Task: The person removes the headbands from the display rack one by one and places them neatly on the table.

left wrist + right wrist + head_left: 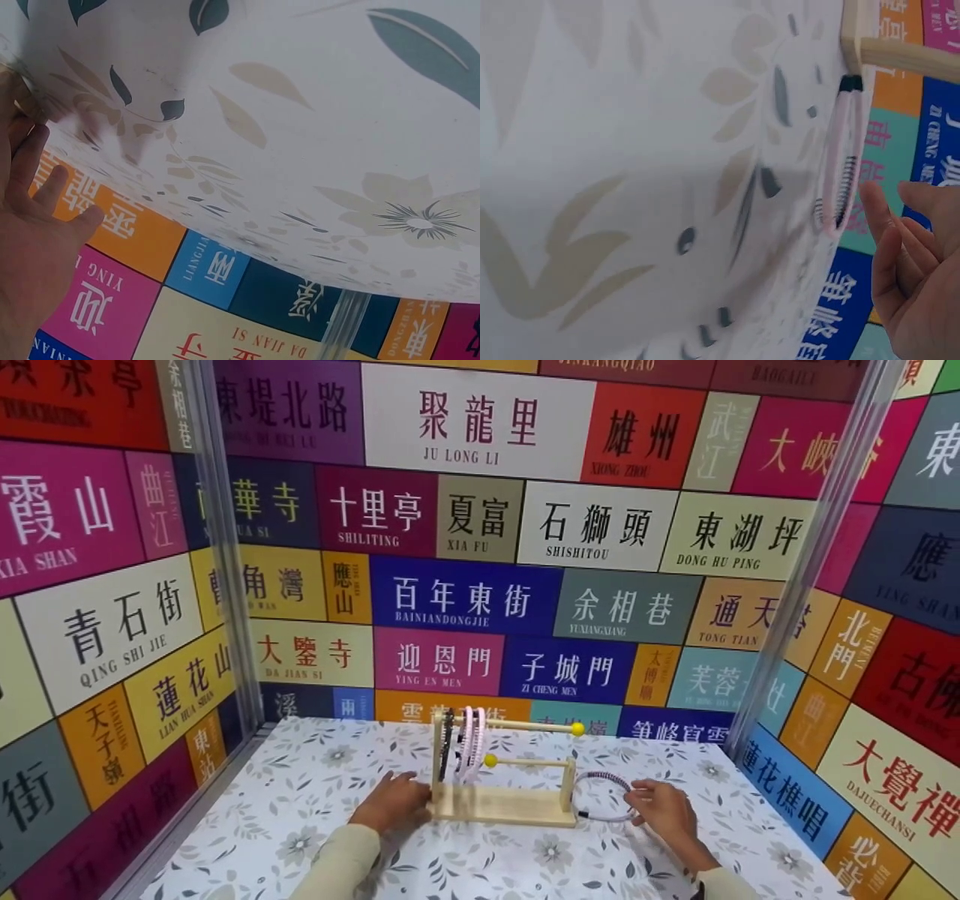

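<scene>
A small wooden stand (506,804) has an upper rod and a lower rod, each with a yellow ball tip. Several pink and black ribbed headbands (471,739) hang from the upper rod by the left post. My left hand (394,802) holds the base's left end; in the left wrist view its fingers sit at the frame edge, hiding the contact. Beside the right post is a pale pink looped headband (831,202) with dark ribbing and a black end. My right hand (919,255) is next to it, fingers bent, a gap showing between fingertips and loop.
The table is covered with a white leaf-and-flower cloth (551,851). Around it rise walls of coloured name panels (465,594), joined by clear corner posts (225,555) at left and right.
</scene>
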### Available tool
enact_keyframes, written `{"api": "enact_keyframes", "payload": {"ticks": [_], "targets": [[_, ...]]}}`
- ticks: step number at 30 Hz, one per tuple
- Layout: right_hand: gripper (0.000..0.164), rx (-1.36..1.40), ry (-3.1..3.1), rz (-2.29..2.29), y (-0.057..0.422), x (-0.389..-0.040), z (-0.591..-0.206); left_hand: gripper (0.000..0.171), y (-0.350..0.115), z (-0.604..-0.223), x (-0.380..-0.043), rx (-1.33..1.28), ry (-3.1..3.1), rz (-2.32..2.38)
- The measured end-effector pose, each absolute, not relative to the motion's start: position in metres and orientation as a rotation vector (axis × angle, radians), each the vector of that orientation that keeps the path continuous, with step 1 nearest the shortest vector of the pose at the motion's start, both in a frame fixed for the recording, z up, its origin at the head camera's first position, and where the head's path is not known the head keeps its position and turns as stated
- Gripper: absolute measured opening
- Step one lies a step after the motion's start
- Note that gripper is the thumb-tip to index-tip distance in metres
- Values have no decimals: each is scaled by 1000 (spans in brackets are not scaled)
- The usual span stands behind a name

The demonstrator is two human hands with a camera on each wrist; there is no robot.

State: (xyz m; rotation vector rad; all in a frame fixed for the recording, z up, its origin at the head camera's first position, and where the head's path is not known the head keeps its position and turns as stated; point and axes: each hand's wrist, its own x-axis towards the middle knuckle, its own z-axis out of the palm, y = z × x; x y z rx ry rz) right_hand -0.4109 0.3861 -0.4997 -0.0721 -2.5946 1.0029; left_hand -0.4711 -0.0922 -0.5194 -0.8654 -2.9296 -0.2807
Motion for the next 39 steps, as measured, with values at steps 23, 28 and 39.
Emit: {"api": "enact_keyframes", "payload": {"ticks": [23, 28, 39], "targets": [[23, 416, -2458, 1027, 254, -411, -445, 26, -92, -520, -472, -812, -2954, -340], [22, 544, -2426, 943, 229, -415, -443, 25, -90, -518, -470, -817, -2941, -341], [31, 614, -2489, 919, 196, -419, -448, 25, -88, -513, -468, -826, -2929, -266]]}}
